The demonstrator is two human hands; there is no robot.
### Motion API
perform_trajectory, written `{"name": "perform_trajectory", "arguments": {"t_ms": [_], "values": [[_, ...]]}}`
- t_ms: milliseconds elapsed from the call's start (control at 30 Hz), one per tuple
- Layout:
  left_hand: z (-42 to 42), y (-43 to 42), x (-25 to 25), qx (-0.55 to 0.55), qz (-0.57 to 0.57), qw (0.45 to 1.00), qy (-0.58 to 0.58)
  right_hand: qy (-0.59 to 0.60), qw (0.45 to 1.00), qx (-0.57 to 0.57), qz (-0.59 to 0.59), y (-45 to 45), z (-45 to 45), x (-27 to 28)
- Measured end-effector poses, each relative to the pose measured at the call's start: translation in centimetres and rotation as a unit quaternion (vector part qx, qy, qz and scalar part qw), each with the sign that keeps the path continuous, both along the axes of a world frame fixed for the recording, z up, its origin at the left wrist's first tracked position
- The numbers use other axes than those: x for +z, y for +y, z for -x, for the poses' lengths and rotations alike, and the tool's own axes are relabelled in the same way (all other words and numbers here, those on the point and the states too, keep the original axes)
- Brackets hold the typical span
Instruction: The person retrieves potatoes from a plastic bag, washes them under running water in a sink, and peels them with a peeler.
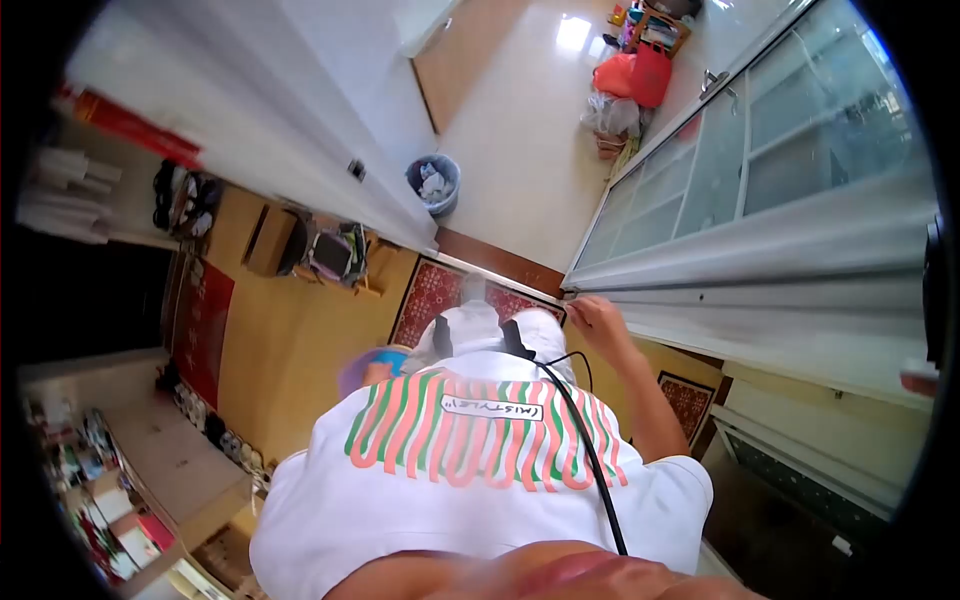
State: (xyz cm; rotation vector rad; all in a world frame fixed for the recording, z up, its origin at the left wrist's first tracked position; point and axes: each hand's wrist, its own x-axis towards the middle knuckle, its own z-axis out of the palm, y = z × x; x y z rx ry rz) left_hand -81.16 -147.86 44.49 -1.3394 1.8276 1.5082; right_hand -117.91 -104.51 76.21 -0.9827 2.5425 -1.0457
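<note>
At the left side of my body, my left hand [378, 372] shows only in part beside the white shirt. It grips a purple basin [352, 378] with something blue in it; most of the fingers are hidden. My right hand [597, 318] reaches forward with curled fingers, at the near end of the white-framed glass door [655, 290]. Whether the fingertips hold a small part of the door edge cannot be made out. A black cable [590, 450] runs down over the shirt.
A red patterned mat [428, 300] lies before the brown threshold [510, 262]. Past it stands a blue bin [433, 185] with rubbish, and red bags [650, 75] sit by the door. At left are a chair with things on it [335, 255] and a cabinet [165, 460].
</note>
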Motion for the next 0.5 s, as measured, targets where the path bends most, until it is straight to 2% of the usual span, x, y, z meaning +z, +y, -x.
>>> {"name": "perform_trajectory", "arguments": {"t_ms": [33,67,100,133,167,200,267,300,367,400,467,500], "values": [[4.8,-2.0,0.7,0.010,-0.012,1.000,0.023,-0.056,0.996,-0.064,0.010,-0.4,1.1,-1.3],[9.5,-3.7,1.4,-0.002,-0.015,0.999,0.036,-0.061,0.992,-0.113,-0.009,-0.6,2.2,-2.9],[14.7,-4.4,4.1,-0.051,-0.015,0.998,0.028,-0.068,0.984,-0.160,-0.031,-0.3,3.1,-4.9],[19.0,-5.7,3.7,-0.159,0.072,0.984,0.031,-0.074,0.975,-0.204,-0.052,0.1,4.0,-6.8],[23.7,-6.5,4.4,-0.186,0.067,0.979,0.053,-0.110,0.961,-0.248,-0.058,0.3,5.2,-8.6],[28.4,-6.8,5.0,-0.253,0.135,0.952,0.103,-0.145,0.943,-0.292,-0.061,0.7,6.1,-10.5],[38.4,-5.9,9.0,-0.289,0.094,0.949,0.081,-0.188,0.908,-0.372,-0.036,1.0,7.8,-15.1],[42.8,-5.3,10.5,-0.327,0.098,0.933,0.115,-0.231,0.889,-0.394,-0.035,0.9,8.7,-16.2],[50.1,-4.9,11.6,-0.329,0.065,0.930,0.147,-0.313,0.847,-0.429,-0.031,0.9,11.2,-18.4],[53.3,-5.1,11.3,-0.325,0.065,0.931,0.157,-0.301,0.853,-0.426,-0.037,3.0,11.3,-26.0],[58.8,-6.6,8.3,-0.326,0.085,0.924,0.183,-0.397,0.796,-0.456,0.008,3.1,16.0,-28.7],[61.2,-6.8,8.4,-0.312,0.092,0.931,0.165,-0.447,0.762,-0.468,0.029,2.6,18.5,-29.4]]}}
